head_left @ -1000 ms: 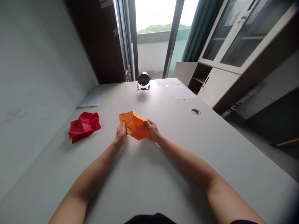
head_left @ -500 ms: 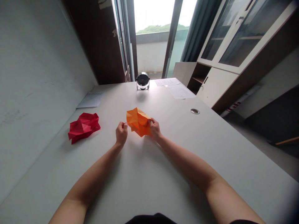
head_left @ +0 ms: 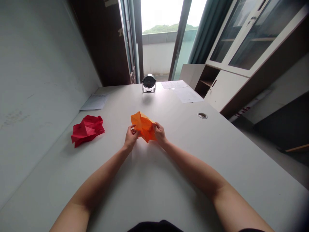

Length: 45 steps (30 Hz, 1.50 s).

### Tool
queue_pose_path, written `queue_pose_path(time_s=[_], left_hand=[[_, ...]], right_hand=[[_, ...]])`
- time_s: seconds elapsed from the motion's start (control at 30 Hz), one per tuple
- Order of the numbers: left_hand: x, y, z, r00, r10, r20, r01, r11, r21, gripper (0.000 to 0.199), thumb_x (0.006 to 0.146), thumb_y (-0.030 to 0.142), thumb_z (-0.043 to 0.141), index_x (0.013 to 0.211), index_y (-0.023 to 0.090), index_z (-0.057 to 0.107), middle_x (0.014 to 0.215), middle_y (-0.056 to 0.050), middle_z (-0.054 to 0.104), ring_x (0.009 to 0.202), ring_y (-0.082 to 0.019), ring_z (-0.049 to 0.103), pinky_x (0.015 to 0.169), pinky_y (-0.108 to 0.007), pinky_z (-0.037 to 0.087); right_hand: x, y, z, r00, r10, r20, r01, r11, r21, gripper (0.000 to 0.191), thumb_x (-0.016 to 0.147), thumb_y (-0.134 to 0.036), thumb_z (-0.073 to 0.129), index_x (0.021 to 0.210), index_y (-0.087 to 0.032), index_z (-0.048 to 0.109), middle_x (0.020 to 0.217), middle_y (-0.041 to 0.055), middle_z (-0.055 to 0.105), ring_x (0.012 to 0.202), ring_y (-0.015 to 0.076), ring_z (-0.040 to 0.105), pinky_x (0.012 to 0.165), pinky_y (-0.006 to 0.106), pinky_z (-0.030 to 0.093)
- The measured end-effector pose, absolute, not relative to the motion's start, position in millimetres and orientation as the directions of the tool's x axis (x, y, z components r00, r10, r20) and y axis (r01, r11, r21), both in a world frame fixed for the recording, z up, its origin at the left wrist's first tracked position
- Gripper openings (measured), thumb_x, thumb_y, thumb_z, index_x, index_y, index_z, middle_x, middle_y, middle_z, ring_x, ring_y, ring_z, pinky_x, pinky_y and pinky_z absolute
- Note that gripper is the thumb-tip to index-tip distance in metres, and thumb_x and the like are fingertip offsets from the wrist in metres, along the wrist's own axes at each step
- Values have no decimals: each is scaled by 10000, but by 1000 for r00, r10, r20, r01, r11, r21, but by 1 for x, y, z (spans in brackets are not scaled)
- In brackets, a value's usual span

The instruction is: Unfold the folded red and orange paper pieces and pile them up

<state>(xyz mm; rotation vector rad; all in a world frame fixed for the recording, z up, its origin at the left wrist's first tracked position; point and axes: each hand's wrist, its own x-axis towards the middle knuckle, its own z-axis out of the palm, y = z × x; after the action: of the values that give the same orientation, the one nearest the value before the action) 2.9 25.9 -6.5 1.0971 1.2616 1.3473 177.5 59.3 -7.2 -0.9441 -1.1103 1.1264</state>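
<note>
A sheet of orange creased paper (head_left: 145,126), folded into facets with pointed corners, is held up just above the table in the middle of the head view. My right hand (head_left: 159,132) grips its right edge, thumb in front and the other fingers mostly hidden behind. At the lower left edge, my left hand (head_left: 131,135) has its fingers bent around the paper, thumb toward the middle. A red creased paper (head_left: 88,129), folded in much the same way, lies on the table left of my left hand.
The white table (head_left: 154,187) meets a wall on its left. At the back stands a small round device on a metal stand (head_left: 149,83). Paper sheets lie at the back right (head_left: 185,94) and back left (head_left: 94,102). A round cable hole (head_left: 202,115) sits at the right.
My left hand has moved right from beside the orange paper onto its lower left edge, its fist loosening into bent fingers. My right hand keeps its hold.
</note>
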Motion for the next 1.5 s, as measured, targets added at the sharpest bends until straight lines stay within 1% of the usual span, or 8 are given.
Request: queue_pose_path(time_s=[0.17,0.33,0.53,0.87,1.03,1.2,1.3,1.5], left_hand=[[-4,30,-9,-126,991,54,-91,-66,994,414,772,293,675,1160,188,574,739,14,590,657,-128,571,630,-247,449],[-22,36,-8,-185,966,179,125,-157,980,213,798,244,558,957,191,688,849,-33,665,764,-161,602,686,-262,464],[-33,40,-4,-264,952,152,242,-88,966,162,777,275,585,865,211,705,892,-49,701,862,-218,647,740,-304,507],[-30,41,0,-91,991,102,-53,-107,993,413,738,317,719,1128,195,658,1035,-86,709,850,-186,670,748,-292,543],[-29,39,-1,-96,983,159,53,-155,987,482,727,268,718,1200,194,656,1052,-93,715,933,-202,677,836,-326,556],[-28,36,2,-90,966,242,165,-225,960,418,728,195,668,1142,234,706,1048,-79,725,981,-230,682,922,-381,545],[-32,36,1,-91,959,267,215,-243,946,425,739,163,588,1140,227,713,957,-71,722,900,-214,675,907,-386,536],[-41,45,1,-110,970,219,71,-212,975,449,675,156,505,1063,190,730,947,-72,707,792,-167,624,776,-299,517]], right_hand=[[182,65,-10,79,989,128,-242,144,-959,381,832,-564,610,733,-197,585,652,-21,567,608,131,503,571,240,423],[195,80,-14,159,987,38,-342,91,-935,498,770,-702,636,735,-212,553,620,-2,599,584,154,551,559,269,471],[199,85,-15,144,989,33,-302,76,-950,538,748,-740,635,693,-221,505,599,-5,567,548,152,531,529,279,472],[197,78,-12,37,992,117,-87,120,-989,412,784,-605,619,725,-197,609,643,-3,592,609,151,514,541,251,420],[197,68,-4,1,990,144,-4,144,-990,310,711,-461,741,926,-247,681,695,-26,651,648,166,551,561,253,432],[195,66,-5,-41,984,176,24,177,-984,371,764,-563,718,770,-193,693,722,29,672,653,186,570,552,278,430],[193,68,-9,-69,992,110,-53,106,-993,527,802,-673,643,675,-163,674,691,64,665,605,180,574,546,293,447],[192,70,-3,-108,993,-50,-360,-86,-929,558,713,-726,713,824,-180,681,779,74,712,664,209,638,607,322,511]])
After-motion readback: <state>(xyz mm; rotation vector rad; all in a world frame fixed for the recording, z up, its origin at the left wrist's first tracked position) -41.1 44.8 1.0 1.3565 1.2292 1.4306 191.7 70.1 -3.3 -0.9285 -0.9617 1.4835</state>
